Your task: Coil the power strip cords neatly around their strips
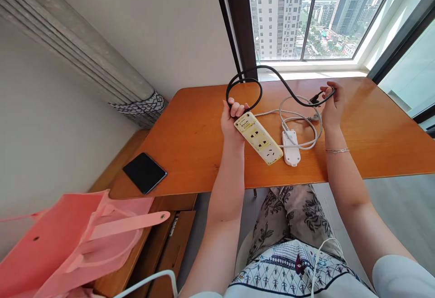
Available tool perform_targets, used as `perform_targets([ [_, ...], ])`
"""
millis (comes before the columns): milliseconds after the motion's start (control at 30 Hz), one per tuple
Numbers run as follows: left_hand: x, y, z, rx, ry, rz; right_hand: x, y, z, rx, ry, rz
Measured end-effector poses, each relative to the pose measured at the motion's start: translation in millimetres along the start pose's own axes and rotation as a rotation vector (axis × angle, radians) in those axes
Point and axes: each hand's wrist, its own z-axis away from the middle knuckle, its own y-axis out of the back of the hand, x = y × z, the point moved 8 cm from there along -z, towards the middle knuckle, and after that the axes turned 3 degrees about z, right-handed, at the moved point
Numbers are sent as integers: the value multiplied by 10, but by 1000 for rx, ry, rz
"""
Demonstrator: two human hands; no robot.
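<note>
My left hand [234, 116] is closed around the black cord [261, 90] where it joins a yellowed power strip [260, 138]. The strip tilts down to the right, its sockets facing up. From there the cord loops and arcs across to my right hand [332, 105], whose fingers are closed on it near the plug end. A dark plug [316, 98] hangs just left of that hand. Below the cord, a smaller white power strip [291, 148] lies on the table with its white cord [311, 144] coiled loosely over it.
On the left of the wooden table [190, 153] lies a black phone [145, 173]. A pink bag [78, 243] stands at the lower left, beside an open wooden drawer [176, 239]. Beyond the table's far edge is a window [319, 21]; a tied grey curtain [91, 48] hangs at the left.
</note>
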Motion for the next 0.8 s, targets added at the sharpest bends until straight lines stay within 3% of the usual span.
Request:
perform_targets([
  [133,-10,-6,17,12,13,-9,-208,-5,56,-65,256,115],
  [267,-24,-3,18,13,20,-3,-339,-35,94,-131,360,244],
  [467,-71,-35,34,1,36,16,-613,-90,198,-98,369,166],
  [600,-27,-21,35,48,2,-9,-648,-68,259,-82,334,277],
  [800,-16,-18,32,52,-10,2,-784,174,257,140,366,356],
])
